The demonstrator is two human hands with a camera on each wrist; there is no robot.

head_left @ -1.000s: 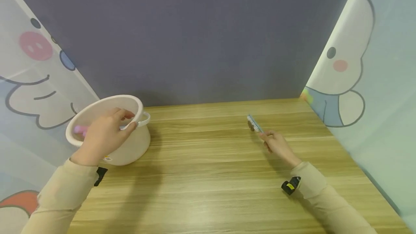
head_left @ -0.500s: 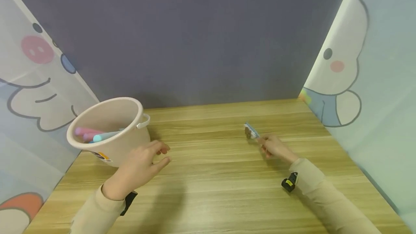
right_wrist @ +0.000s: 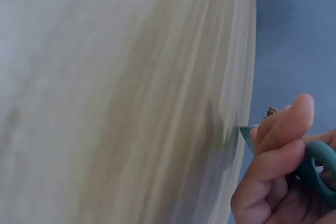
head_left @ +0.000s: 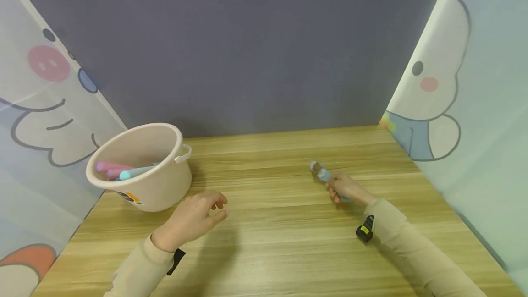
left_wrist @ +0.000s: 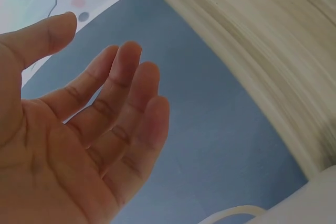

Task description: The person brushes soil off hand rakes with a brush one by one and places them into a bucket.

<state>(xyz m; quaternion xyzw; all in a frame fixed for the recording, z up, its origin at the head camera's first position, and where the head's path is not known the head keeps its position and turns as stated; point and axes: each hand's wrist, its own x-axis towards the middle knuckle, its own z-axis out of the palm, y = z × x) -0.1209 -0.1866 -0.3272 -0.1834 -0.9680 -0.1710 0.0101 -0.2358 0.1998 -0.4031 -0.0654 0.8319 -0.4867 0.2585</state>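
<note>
In the head view my right hand [head_left: 345, 186] holds a slim light-blue handled thing [head_left: 323, 174] above the table's right half. It carries white parts and a brown lump toward its far end, and its exact kind is unclear. Seen from the right wrist, a teal loop [right_wrist: 320, 170] of it sits within the curled fingers [right_wrist: 278, 163]. My left hand [head_left: 194, 218] hovers in front of the bucket, its fingers loosely bent and nothing in them; the left wrist view shows a bare palm [left_wrist: 52, 166]. The pale plastic bucket [head_left: 165, 182] stands at the left.
Pink sticks [head_left: 113, 167] and a light-teal stick [head_left: 136, 172] lie in the bucket, whose white handle [head_left: 183, 154] points right. A wood-grain table [head_left: 264, 242] spreads below. A dark panel [head_left: 264, 49] closes the back, and cartoon-print sheets [head_left: 491, 104] flank both sides.
My left hand has come out from over the bucket and moved right and nearer. The right hand has turned the light-blue thing and drawn it slightly nearer, still gripping it.
</note>
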